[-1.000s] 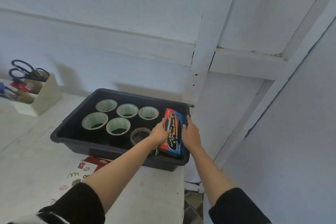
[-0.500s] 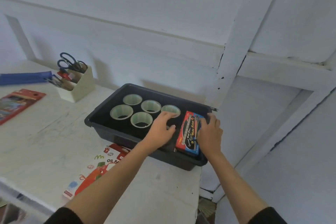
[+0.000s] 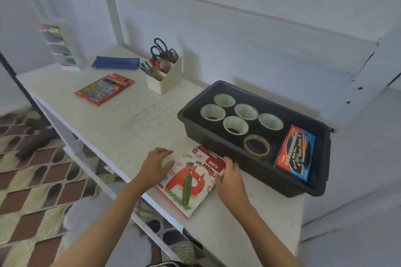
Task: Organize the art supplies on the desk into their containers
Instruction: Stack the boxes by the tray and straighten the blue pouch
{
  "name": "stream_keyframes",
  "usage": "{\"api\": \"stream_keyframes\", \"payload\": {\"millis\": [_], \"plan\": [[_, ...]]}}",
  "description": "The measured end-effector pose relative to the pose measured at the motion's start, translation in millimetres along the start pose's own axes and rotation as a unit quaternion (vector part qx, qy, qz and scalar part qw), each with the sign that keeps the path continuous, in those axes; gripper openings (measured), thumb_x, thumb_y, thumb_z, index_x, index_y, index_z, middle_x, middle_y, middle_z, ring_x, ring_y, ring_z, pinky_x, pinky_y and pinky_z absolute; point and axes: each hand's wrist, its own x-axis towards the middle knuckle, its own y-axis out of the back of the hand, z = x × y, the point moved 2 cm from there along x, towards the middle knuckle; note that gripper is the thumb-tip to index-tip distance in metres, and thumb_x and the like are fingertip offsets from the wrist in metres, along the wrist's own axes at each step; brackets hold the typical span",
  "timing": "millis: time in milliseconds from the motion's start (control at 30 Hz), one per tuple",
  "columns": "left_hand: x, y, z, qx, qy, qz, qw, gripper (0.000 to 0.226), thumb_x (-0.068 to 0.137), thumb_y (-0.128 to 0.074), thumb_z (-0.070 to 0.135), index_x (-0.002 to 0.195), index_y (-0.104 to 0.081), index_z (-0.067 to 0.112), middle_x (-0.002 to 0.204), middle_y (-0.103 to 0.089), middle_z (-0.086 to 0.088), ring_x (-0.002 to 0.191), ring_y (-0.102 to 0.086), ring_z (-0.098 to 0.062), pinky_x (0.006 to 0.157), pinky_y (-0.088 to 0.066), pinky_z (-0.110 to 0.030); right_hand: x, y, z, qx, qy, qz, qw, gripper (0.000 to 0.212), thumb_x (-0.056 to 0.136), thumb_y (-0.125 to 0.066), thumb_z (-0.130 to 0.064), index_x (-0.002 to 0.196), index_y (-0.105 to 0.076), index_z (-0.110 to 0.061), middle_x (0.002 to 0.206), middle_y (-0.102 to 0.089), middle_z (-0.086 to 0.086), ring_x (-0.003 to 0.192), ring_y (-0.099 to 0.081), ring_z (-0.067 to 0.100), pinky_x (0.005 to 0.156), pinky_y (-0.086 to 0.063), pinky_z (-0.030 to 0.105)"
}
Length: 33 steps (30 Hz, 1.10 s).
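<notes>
Head view: both hands are off the marker box and now down at lower centre on the oil pastels box, which lies on the desk just in front of the black tray. Left hand is loose, fingers spread, thumb on the box's left edge. Right hand is at its right edge (grip or touch, can't tell). Marker box sits at the tray's right end beside the tape rolls, so I'd call that one done. Pastels next; pencil pack at upper left isn't put away yet.
</notes>
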Motion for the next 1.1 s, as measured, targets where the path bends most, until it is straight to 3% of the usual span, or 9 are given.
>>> {"api": "stream_keyframes", "payload": {"millis": [200, 333, 433, 500, 600, 667, 800, 933, 1100], "plan": [[-11.6, -7.2, -1.7, 0.027, -0.004, -0.089, 0.996, 0.072, 0.078, -0.037, 0.062, 0.14, -0.043, 0.025, 0.15, -0.028, 0.004, 0.14, -0.016, -0.02, 0.116, -0.015, -0.045, -5.3, -36.2, -3.1, -0.008, -0.054, 0.047, 0.997, 0.064, 0.088, -0.063, -0.034, 0.14, -0.03, -0.019, 0.141, -0.034, 0.007, 0.127, -0.033, 0.021, 0.099, -0.039, 0.028], [-17.4, -0.5, -2.0, -0.052, -0.013, -0.07, 0.996, 0.048, 0.093, -0.054, 0.037, 0.135, -0.046, 0.014, 0.14, -0.041, -0.002, 0.13, -0.034, -0.02, 0.108, -0.032, -0.038, 5.2, -43.3, -7.1, 0.023, -0.056, 0.022, 0.998, 0.06, 0.084, -0.068, -0.031, 0.136, -0.04, -0.019, 0.134, -0.04, 0.008, 0.123, -0.038, 0.024, 0.098, -0.043, 0.035], [-29.2, 10.8, -9.8, -0.229, 0.053, -0.061, 0.97, 0.038, 0.095, -0.053, 0.025, 0.131, -0.044, 0.018, 0.121, -0.049, 0.001, 0.096, -0.057, -0.007, 0.073, -0.052, -0.019, 10.2, -49.2, -20.1, 0.056, -0.032, 0.004, 0.998, 0.06, 0.082, -0.071, -0.029, 0.134, -0.042, -0.02, 0.131, -0.043, 0.006, 0.121, -0.043, 0.023, 0.097, -0.045, 0.038], [-34.1, 24.0, -20.8, -0.307, 0.091, -0.035, 0.947, 0.033, 0.095, -0.055, 0.022, 0.126, -0.045, 0.023, 0.114, -0.054, 0.0, 0.083, -0.063, -0.007, 0.061, -0.055, -0.021, 12.6, -53.4, -34.9, 0.08, -0.008, -0.006, 0.997, 0.058, 0.082, -0.071, -0.029, 0.133, -0.044, -0.022, 0.129, -0.044, 0.004, 0.118, -0.046, 0.019, 0.093, -0.048, 0.032], [-38.7, 51.7, -42.0, -0.392, 0.119, 0.026, 0.912, 0.03, 0.092, -0.059, 0.013, 0.119, -0.051, 0.023, 0.102, -0.062, 0.001, 0.074, -0.068, -0.01, 0.063, -0.059, -0.032, 14.4, -55.7, -64.6, 0.143, 0.038, -0.031, 0.988, 0.053, 0.083, -0.071, -0.022, 0.13, -0.046, -0.021, 0.125, -0.044, 0.001, 0.102, -0.053, 0.007, 0.068, -0.049, 0.007], [-41.8, 67.3, -54.0, -0.452, 0.116, 0.049, 0.883, 0.03, 0.091, -0.06, 0.009, 0.115, -0.055, 0.024, 0.104, -0.067, -0.007, 0.077, -0.071, -0.018, 0.068, -0.06, -0.04, 16.0, -55.7, -84.3, 0.163, 0.072, -0.034, 0.983, 0.052, 0.083, -0.071, -0.018, 0.129, -0.046, -0.021, 0.125, -0.043, -0.002, 0.102, -0.051, 0.004, 0.06, -0.045, 0.002], [-43.6, 88.3, -54.1, -0.508, 0.098, 0.086, 0.851, 0.029, 0.09, -0.06, 0.008, 0.114, -0.056, 0.024, 0.108, -0.069, -0.01, 0.085, -0.071, -0.027, 0.066, -0.06, -0.04, 22.5, -47.8, -111.3, 0.201, 0.102, 0.0, 0.974, 0.061, 0.083, -0.071, -0.023, 0.135, -0.038, -0.027, 0.127, -0.042, -0.007, 0.108, -0.051, 0.004, 0.062, -0.046, 0.004], [-32.9, 99.1, -21.2, -0.518, 0.039, 0.097, 0.849, 0.026, 0.09, -0.06, 0.01, 0.111, -0.056, 0.024, 0.105, -0.07, -0.007, 0.084, -0.071, -0.025, 0.062, -0.06, -0.036, 35.2, -20.3, -120.0, 0.305, 0.067, -0.016, 0.95, 0.056, 0.088, -0.064, -0.018, 0.137, -0.038, -0.025, 0.118, -0.059, -0.002, 0.088, -0.064, 0.002, 0.057, -0.051, 0.013], [-7.3, 81.3, 53.6, -0.53, 0.009, 0.085, 0.844, 0.025, 0.091, -0.06, 0.016, 0.114, -0.053, 0.021, 0.096, -0.072, 0.004, 0.081, -0.072, -0.02, 0.058, -0.059, -0.032, 59.7, 48.1, -100.4, 0.248, 0.081, 0.105, 0.96, 0.054, 0.091, -0.06, -0.018, 0.139, -0.036, -0.027, 0.127, -0.051, -0.003, 0.082, -0.063, 0.0, 0.052, -0.049, 0.011]]}}
